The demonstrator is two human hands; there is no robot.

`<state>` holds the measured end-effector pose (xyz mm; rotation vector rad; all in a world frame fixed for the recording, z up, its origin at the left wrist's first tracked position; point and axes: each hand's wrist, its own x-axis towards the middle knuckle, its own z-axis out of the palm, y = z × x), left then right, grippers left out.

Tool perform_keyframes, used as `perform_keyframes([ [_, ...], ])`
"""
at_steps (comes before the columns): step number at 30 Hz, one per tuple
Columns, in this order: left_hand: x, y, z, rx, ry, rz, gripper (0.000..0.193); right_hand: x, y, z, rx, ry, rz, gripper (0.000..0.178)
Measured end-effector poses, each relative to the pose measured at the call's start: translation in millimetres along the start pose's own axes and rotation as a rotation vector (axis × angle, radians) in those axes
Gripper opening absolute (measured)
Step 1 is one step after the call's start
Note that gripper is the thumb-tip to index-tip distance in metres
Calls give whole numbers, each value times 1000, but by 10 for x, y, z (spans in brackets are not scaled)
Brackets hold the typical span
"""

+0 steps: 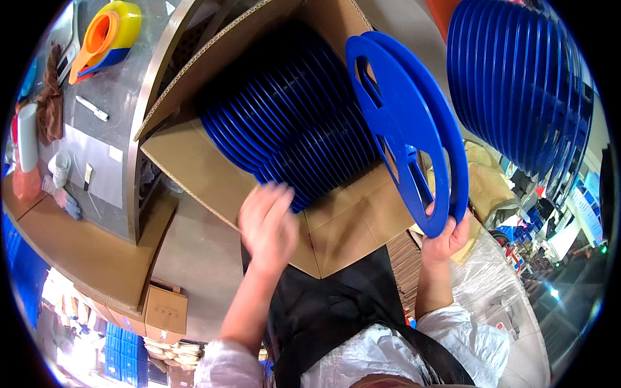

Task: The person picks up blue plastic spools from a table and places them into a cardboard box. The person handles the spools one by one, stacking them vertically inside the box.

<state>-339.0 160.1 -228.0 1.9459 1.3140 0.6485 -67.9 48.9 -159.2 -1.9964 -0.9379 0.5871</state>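
Observation:
My right hand (447, 239) is closed on the lower rim of a blue plastic reel (404, 129), two flat discs with cut-out slots. The reel stands tilted on edge at the right side of an open cardboard box (194, 165). Inside the box, blue reels (278, 103) stand on edge, packed in two rows. Over the near flap, beside the closest reels, my left hand (266, 223) is raised. Motion smears its fingers, so their grip does not show.
More blue reels (517, 84) are stacked at the upper right. On the left, a grey worktable (84, 123) bears a yellow and orange tape dispenser (107, 35), a white marker (92, 108) and a brown cloth (50, 107). Flattened cardboard (405, 265) lies near my right forearm.

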Motion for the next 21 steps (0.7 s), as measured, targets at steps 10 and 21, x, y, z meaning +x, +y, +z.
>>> perform_keyframes([
  [10,2019,-1047,2014,808,-609,524,24,73,131,77,43,46,-150,36],
  [21,1981,-924,1455,371,-639,1036,9,163,169,74,57,-16,-179,29],
])
